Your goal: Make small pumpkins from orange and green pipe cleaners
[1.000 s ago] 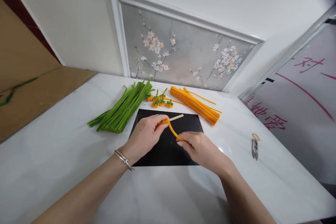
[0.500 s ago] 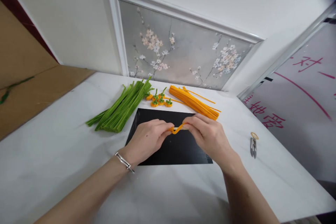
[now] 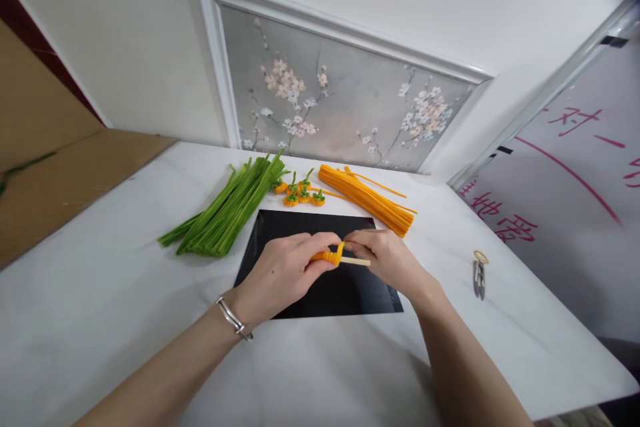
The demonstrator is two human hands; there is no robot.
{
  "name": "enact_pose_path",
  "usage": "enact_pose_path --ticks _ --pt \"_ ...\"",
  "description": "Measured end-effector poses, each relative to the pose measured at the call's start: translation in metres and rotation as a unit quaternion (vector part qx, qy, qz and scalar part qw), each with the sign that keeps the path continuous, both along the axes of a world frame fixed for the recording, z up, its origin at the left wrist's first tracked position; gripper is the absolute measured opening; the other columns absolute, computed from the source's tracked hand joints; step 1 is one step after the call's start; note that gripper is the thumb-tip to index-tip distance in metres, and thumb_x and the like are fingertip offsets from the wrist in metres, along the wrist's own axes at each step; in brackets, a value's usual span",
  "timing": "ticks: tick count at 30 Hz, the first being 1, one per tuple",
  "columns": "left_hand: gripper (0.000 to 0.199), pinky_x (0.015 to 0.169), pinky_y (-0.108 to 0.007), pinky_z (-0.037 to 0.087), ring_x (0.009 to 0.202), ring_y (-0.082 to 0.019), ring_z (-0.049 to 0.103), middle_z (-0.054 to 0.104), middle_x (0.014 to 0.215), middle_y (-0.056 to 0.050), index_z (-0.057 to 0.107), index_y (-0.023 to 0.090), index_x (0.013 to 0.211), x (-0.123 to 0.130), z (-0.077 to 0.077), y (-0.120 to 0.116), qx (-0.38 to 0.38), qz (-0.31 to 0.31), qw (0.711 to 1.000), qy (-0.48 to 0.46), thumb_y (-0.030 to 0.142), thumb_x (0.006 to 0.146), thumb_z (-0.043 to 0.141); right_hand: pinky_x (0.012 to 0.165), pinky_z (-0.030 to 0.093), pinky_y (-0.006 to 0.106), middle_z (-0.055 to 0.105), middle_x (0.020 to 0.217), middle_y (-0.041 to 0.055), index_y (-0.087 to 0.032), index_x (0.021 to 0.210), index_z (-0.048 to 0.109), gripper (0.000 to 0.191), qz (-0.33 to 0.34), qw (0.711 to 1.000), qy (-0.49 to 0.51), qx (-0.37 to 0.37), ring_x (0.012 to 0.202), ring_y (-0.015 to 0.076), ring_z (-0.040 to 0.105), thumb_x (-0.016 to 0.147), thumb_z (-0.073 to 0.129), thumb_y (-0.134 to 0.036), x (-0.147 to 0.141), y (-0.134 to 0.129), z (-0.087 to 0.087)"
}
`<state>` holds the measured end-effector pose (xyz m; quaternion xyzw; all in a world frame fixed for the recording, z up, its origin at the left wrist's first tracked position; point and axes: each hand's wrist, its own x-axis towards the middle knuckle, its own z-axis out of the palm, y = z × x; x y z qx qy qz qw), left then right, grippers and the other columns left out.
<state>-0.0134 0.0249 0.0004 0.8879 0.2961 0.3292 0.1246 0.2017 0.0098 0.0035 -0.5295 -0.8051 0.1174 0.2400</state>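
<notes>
My left hand point(image 3: 295, 267) pinches a thin wooden stick point(image 3: 356, 261) over the black mat point(image 3: 320, 300). An orange pipe cleaner point(image 3: 328, 257) is coiled in several tight turns round the stick. The free end of the pipe cleaner rises from the last turn into the fingertips of my right hand point(image 3: 385, 257), which are closed on it. The bare end of the stick points right, below the right fingers. Behind the mat sit several small orange pumpkin shapes point(image 3: 304, 196) with green curled tops.
A bundle of green pipe cleaners point(image 3: 225, 213) lies left of the mat, and a bundle of orange pipe cleaners point(image 3: 367, 197) lies behind it. Thread snips point(image 3: 479, 275) rest at the right. A wall panel point(image 3: 345, 93) and a whiteboard point(image 3: 560, 180) bound the table.
More of the coil and the stick's bare end now show. The pipe cleaner's free end has gone from stretching rightward to standing up, and my right hand has shifted slightly. The view has moved a little.
</notes>
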Motion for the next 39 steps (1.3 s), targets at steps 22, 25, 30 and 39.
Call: enact_pose_path --ticks 22,25,30,39 --pt "0.015 0.062 -0.027 0.039 0.071 -0.016 0.057 0.065 0.073 0.003 0.065 0.023 0.091 -0.002 0.001 0.002 0.085 0.123 0.986 0.072 0.019 0.091 0.051 0.057 0.034 0.023 0.055 0.064 -0.0025 -0.019 0.069 0.052 0.028 0.094 0.994 -0.056 -0.023 0.058 0.0107 0.049 0.096 0.048 -0.027 -0.025 -0.044 0.017" --pt "0.015 0.062 -0.027 0.039 0.071 -0.016 0.058 0.067 0.074 0.003 0.067 0.024 0.091 -0.002 0.0 0.003 0.092 0.126 0.985 0.078 0.019 0.09 0.052 0.059 0.036 0.024 0.057 0.069 -0.0004 -0.019 0.075 0.055 0.025 0.078 0.996 -0.051 0.011 0.062 0.0118 0.052 0.097 0.046 -0.025 -0.024 -0.046 0.024" --pt "0.015 0.062 -0.028 0.042 0.069 -0.017 0.06 0.07 0.075 0.003 0.068 0.024 0.09 -0.001 0.001 0.003 0.102 0.129 0.983 0.084 0.021 0.089 0.054 0.061 0.04 0.024 0.061 0.074 0.0022 -0.018 0.082 0.06 0.025 0.054 0.995 -0.027 0.074 0.064 0.0127 0.056 0.098 0.044 -0.028 -0.02 -0.039 0.027" --pt "0.036 0.062 -0.029 0.048 0.07 -0.019 0.066 0.071 0.081 -0.002 0.057 0.021 0.123 0.0 -0.005 -0.001 0.105 0.112 0.984 0.095 0.02 0.087 0.055 0.07 0.047 0.025 0.069 0.085 0.0043 -0.02 0.093 0.067 0.02 -0.015 0.988 0.05 0.144 0.073 0.0149 0.063 0.096 0.049 -0.029 -0.016 -0.021 0.025"
